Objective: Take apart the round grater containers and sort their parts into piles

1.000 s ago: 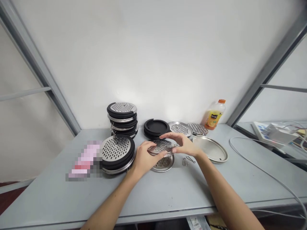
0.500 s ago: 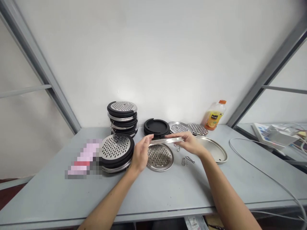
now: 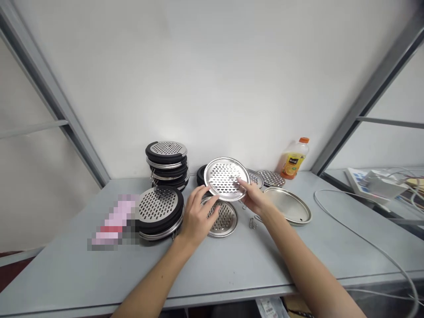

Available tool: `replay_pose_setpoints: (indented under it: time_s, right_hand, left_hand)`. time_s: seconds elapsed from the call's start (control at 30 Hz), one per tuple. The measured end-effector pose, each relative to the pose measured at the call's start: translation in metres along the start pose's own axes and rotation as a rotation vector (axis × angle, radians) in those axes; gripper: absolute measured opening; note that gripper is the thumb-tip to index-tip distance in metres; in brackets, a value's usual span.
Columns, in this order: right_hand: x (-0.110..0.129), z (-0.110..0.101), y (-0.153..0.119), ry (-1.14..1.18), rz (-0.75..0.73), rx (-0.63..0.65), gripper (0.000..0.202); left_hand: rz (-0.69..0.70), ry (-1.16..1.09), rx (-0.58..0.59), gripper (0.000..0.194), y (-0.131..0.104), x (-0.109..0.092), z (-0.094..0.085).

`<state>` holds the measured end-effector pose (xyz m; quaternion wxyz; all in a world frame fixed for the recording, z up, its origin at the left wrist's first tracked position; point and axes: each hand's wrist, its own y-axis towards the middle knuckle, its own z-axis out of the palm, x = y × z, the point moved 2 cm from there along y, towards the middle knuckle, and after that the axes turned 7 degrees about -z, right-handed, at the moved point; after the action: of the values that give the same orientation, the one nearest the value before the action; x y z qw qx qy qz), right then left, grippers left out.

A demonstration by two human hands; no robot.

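A round metal grater disc (image 3: 225, 177) is tilted up so its perforated face shows. My right hand (image 3: 253, 194) grips its right edge, thumb on the face. My left hand (image 3: 199, 212) is at the disc's lower left, fingers spread; whether a fingertip touches the rim I cannot tell. Beneath them another grater disc (image 3: 225, 221) lies on the table, partly covered by my left hand. Small metal clips (image 3: 253, 223) lie beside it. A plain metal tray (image 3: 289, 205) rests to the right of my right hand.
Black-rimmed grater stacks (image 3: 158, 205) stand at left, a taller one (image 3: 168, 150) behind. A black ring (image 3: 200, 175), further graters (image 3: 271, 178) and an orange-capped bottle (image 3: 294, 159) are near the wall. A pixelated pink item (image 3: 115, 218) lies left; a cable (image 3: 359, 240) crosses the right.
The held disc has turned from edge-on to face-on and risen slightly. My left hand's fingers have spread and shifted lower along it, while my right hand still holds the right edge.
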<state>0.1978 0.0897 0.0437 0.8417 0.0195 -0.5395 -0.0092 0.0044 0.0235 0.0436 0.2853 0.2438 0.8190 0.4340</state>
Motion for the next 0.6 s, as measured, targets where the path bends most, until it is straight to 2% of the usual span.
replay_pose_setpoints:
  time_s: [0.23, 0.4, 0.5, 0.6]
  right_hand:
    - [-0.005, 0.011, -0.006, 0.026, 0.035, 0.093, 0.017]
    - [-0.005, 0.015, -0.007, -0.002, 0.042, 0.121, 0.023]
    - [-0.009, 0.013, -0.003, -0.100, 0.005, 0.064, 0.029]
    - [-0.010, 0.009, -0.001, -0.292, -0.205, -0.066, 0.039]
  left_hand:
    - [0.086, 0.026, -0.016, 0.020, -0.001, 0.003, 0.002]
    - [0.112, 0.041, -0.056, 0.018, 0.000, 0.000, -0.001]
    - [0.118, 0.058, -0.081, 0.018, 0.002, 0.001, -0.001]
    - [0.123, 0.069, -0.090, 0.017, 0.003, 0.002, -0.002]
